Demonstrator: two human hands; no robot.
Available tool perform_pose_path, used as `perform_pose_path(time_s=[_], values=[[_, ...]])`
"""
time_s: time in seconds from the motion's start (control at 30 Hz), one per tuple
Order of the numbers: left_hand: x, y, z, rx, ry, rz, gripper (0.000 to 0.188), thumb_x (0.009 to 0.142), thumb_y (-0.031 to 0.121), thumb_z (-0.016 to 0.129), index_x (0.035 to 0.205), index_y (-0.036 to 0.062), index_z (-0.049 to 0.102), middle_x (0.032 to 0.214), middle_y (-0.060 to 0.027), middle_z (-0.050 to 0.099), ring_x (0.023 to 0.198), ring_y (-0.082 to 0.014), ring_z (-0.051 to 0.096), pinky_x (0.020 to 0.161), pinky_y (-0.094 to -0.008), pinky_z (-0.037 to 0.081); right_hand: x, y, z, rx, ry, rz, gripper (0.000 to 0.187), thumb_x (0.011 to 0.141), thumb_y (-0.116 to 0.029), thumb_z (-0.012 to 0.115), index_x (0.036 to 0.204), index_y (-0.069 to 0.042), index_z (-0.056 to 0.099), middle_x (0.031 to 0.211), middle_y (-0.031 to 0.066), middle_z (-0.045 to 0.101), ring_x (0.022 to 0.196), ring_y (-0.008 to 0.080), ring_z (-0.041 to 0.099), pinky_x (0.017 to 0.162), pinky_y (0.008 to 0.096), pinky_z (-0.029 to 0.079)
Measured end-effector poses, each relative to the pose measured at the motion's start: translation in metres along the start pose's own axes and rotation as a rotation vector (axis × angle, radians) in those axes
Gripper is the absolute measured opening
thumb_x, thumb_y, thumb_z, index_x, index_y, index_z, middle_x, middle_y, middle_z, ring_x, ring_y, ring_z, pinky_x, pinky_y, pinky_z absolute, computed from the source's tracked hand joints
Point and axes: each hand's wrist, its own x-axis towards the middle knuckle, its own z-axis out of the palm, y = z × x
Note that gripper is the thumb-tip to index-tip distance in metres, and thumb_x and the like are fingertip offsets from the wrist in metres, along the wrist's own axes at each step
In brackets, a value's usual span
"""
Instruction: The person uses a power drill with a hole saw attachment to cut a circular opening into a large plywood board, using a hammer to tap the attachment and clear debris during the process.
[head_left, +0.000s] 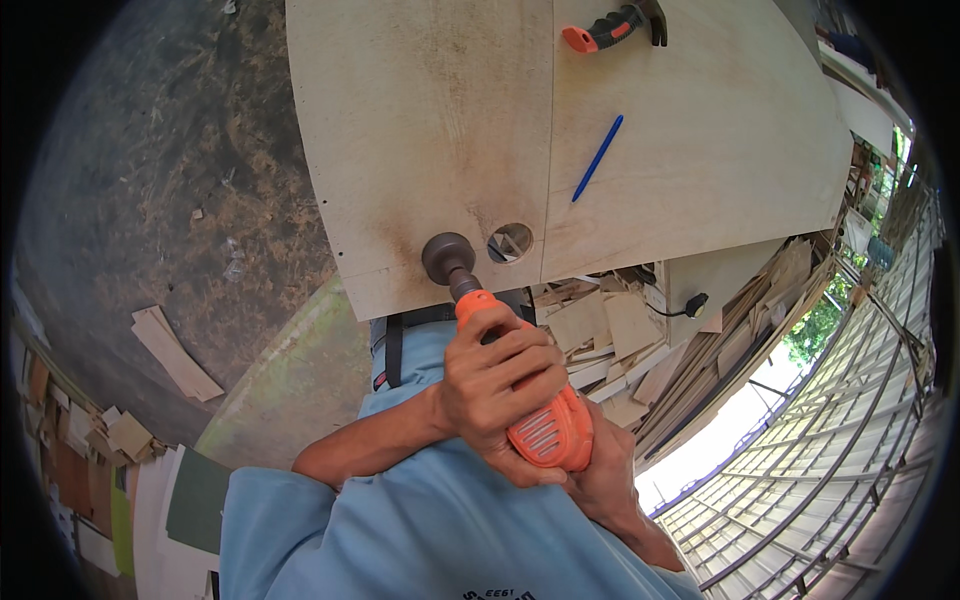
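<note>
Both my hands are on an orange power drill [545, 430] fitted with a dark grey hole saw [447, 258]. My left hand [505, 380] wraps over the drill's body, fingers curled around it. At the drill's rear end, my right hand [605, 465] is closed on it, partly hidden behind the housing. The hole saw's round cup meets the pale plywood board [430, 120] near its close edge, with brownish dust around it. Just right of the cup, a round hole [510, 243] goes through the board, and scraps show below.
A blue pen [598, 158] and a claw hammer [615, 30] with a black and orange grip lie on the board. Wood offcuts [620, 320] are heaped at the right, near a black cable plug [696, 304]. Two wood strips [175, 355] lie on the dusty floor [190, 150] at left.
</note>
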Motion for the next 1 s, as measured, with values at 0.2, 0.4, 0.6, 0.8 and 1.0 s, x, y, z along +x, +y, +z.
perform_pose_path(time_s=[0.2,0.4,0.6,0.8,1.0], values=[[-0.0034,-0.0004,0.0015,0.05,0.0,0.052,0.07,0.08,0.068,0.061,0.087,-0.0008,0.067,0.084,-0.0149,0.066,0.075,-0.0307,0.066,0.074,-0.0449,0.042,0.0022,0.0007,-0.002,-0.006,-0.018,0.011,0.068,0.075,-0.011,0.082,0.134,0.007,0.054,0.092,0.0249,0.07,0.083,0.0431,0.072,0.072,0.0466,0.058],[-0.0024,0.0004,0.0002,0.036,-0.017,0.048,0.069,0.08,0.069,0.062,0.087,0.0002,0.067,0.084,-0.0146,0.065,0.075,-0.0307,0.065,0.073,-0.0443,0.042,0.0001,0.0017,-0.0015,-0.009,-0.011,0.016,0.067,0.076,-0.012,0.083,0.135,0.006,0.055,0.092,0.025,0.07,0.083,0.0434,0.072,0.072,0.0466,0.058],[-0.0022,0.0014,-0.0012,0.035,-0.036,0.039,0.069,0.08,0.07,0.062,0.088,0.0014,0.067,0.085,-0.014,0.065,0.076,-0.0307,0.065,0.073,-0.0443,0.042,0.0013,-0.0009,-0.0009,0.004,0.001,0.007,0.067,0.076,-0.012,0.082,0.134,0.006,0.055,0.092,0.0253,0.07,0.083,0.0433,0.072,0.072,0.0458,0.058],[-0.003,0.0012,-0.0005,0.034,-0.039,0.043,0.068,0.081,0.069,0.062,0.089,0.0017,0.067,0.085,-0.0137,0.065,0.076,-0.0306,0.064,0.073,-0.0443,0.041,0.0004,-0.0012,-0.0015,-0.005,-0.001,0.026,0.066,0.077,-0.012,0.082,0.135,0.005,0.056,0.094,0.0257,0.071,0.086,0.0434,0.073,0.073,0.0454,0.059],[-0.0038,0.0004,0.0002,0.025,-0.027,0.042,0.068,0.08,0.069,0.063,0.089,0.0018,0.067,0.086,-0.0135,0.065,0.076,-0.0304,0.064,0.073,-0.0443,0.04,0.0002,-0.0001,-0.0024,-0.014,-0.019,0.04,0.066,0.077,-0.011,0.082,0.135,0.005,0.055,0.094,0.0258,0.071,0.086,0.0438,0.073,0.074,0.0456,0.059]])
